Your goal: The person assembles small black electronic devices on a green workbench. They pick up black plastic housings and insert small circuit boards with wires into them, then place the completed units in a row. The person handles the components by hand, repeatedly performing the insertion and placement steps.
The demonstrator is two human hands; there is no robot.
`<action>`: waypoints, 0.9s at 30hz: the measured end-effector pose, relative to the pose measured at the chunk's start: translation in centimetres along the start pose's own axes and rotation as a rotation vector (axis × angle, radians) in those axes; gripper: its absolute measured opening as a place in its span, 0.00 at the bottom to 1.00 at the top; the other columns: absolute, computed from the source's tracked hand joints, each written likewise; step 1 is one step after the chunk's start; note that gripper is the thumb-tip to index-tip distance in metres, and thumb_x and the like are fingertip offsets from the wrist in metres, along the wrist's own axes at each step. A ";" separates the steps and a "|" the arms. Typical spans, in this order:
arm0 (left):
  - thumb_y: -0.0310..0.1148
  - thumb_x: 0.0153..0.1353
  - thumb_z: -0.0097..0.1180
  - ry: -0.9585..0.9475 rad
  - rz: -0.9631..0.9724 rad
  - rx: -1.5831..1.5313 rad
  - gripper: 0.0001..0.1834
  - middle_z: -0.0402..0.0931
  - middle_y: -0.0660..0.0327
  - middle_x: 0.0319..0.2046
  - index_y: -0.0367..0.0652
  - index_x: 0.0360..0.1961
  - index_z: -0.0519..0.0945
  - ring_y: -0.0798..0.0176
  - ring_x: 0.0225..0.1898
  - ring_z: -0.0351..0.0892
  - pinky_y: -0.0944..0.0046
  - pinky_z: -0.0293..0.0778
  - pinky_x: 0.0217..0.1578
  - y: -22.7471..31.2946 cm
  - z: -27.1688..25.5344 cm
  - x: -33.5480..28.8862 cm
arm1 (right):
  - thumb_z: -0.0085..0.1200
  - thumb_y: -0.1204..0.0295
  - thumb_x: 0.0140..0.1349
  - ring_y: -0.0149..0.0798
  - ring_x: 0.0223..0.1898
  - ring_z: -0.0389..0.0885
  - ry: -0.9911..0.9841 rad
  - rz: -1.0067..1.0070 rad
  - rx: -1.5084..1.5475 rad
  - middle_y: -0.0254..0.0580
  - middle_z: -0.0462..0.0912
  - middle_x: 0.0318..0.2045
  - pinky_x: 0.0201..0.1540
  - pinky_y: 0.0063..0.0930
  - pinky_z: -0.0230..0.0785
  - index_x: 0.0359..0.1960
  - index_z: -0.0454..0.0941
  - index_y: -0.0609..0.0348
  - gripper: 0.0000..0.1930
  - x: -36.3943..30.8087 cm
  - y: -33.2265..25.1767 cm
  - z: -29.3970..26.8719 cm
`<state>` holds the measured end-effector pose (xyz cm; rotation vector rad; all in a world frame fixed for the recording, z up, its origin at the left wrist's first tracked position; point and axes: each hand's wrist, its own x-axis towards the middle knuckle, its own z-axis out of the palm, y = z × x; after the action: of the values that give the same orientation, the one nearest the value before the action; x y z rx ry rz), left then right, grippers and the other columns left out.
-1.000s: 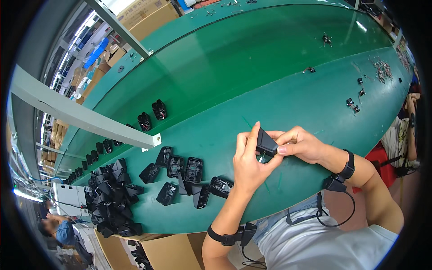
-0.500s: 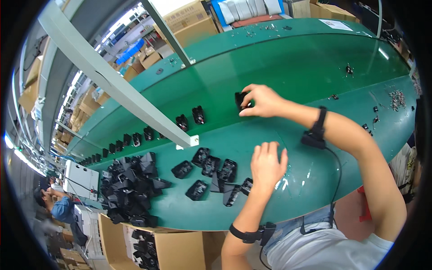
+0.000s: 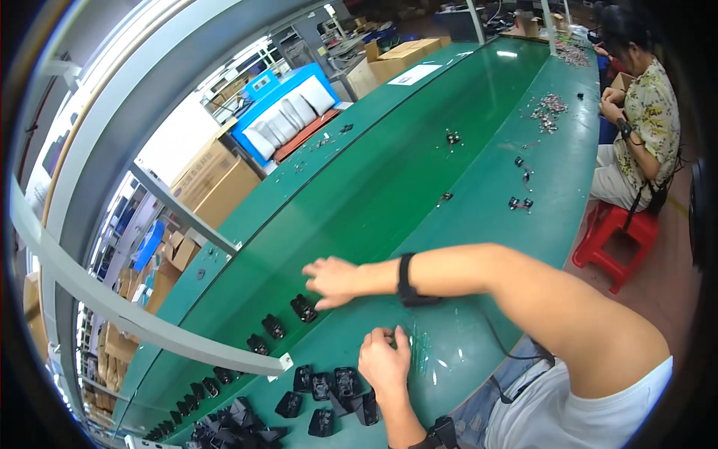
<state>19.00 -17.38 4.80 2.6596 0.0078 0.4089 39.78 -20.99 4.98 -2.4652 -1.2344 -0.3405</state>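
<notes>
My right hand (image 3: 333,281) reaches over the dark green belt with its fingers spread and nothing in them. Beside its fingertips a black plastic housing (image 3: 303,308) stands on the belt, at the near end of a row of similar black housings (image 3: 273,326). My left hand (image 3: 385,361) hovers low at the near worktop, fingers curled towards the thumb. A dark spot shows between them, too small to make out. Left of that hand lie several open black shells (image 3: 346,382) with parts inside.
A heap of black covers (image 3: 235,426) lies at the lower left. A grey metal post (image 3: 149,322) crosses the left side. Small wired parts (image 3: 521,203) and a pile of tiny pieces (image 3: 550,112) lie farther right. Another person (image 3: 636,120) sits beside a red stool (image 3: 619,243).
My right hand has let go of the black housing, which now stands on the belt. My left hand's fingers have curled. The view has turned to the right.
</notes>
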 end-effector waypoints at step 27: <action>0.41 0.57 0.65 0.074 0.110 0.373 0.28 0.70 0.43 0.59 0.41 0.57 0.77 0.36 0.60 0.68 0.40 0.63 0.61 0.6 -4.2 -10.9 | 0.60 0.55 0.60 0.60 0.64 0.67 0.153 1.061 -0.161 0.51 0.70 0.61 0.62 0.49 0.67 0.59 0.79 0.42 0.24 -19.6 33.3 -11.3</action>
<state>7.32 -16.91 5.60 3.0189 -0.0436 0.5922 54.52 -58.26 0.96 -2.7498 0.2500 -0.3088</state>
